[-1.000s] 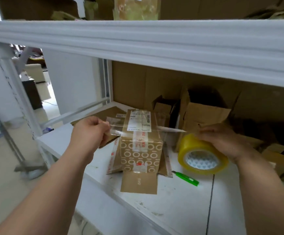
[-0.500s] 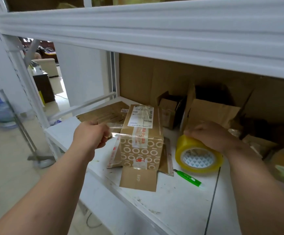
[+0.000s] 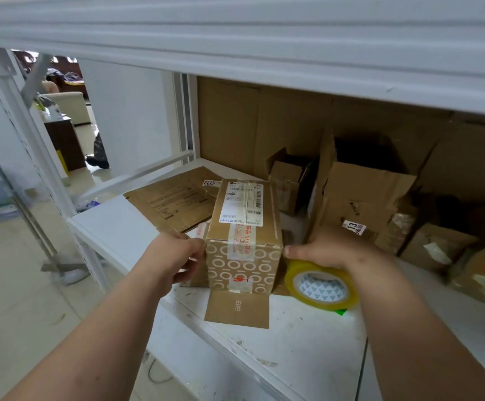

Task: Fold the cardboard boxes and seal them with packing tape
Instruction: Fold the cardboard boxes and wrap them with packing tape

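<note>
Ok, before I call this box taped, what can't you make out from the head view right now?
- Left side of the box: the left hand covers it, so tape contact there is hidden.
- Box's right side: faces away from the camera.
- Green object: mostly under the tape roll.
- Right hand: its fingers past the roll are hidden.
- Label: print too small to read.

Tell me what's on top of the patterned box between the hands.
On the patterned box lies a white shipping label, crossed by clear tape, plus a red-printed tape strip running over the front edge. The box's inside is closed off, unseen.
</note>
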Action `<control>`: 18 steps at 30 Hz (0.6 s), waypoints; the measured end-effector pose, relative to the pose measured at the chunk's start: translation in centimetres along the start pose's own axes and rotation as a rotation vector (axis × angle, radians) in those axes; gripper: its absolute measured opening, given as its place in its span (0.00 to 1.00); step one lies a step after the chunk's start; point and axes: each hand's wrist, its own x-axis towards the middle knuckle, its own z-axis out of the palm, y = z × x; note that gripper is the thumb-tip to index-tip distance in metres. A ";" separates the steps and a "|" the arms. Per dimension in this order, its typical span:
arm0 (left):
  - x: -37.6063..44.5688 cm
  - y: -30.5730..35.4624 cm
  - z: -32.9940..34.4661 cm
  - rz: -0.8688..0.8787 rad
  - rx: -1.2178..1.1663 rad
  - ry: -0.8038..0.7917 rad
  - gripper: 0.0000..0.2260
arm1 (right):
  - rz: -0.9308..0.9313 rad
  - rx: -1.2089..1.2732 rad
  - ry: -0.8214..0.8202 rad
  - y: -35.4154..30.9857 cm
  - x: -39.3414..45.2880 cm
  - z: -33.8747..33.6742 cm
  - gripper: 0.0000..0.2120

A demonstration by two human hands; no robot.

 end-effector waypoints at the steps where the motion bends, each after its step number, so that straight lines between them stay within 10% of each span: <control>1: 0.0 0.0 0.0 -0.004 0.008 -0.015 0.01 | 0.002 -0.021 0.000 -0.2 0.1 0.2 0.32; 18: -1.1 -1.2 -0.4 0.387 0.069 -0.057 0.10 | -0.033 -0.091 0.126 -1.8 -1.6 1.2 0.14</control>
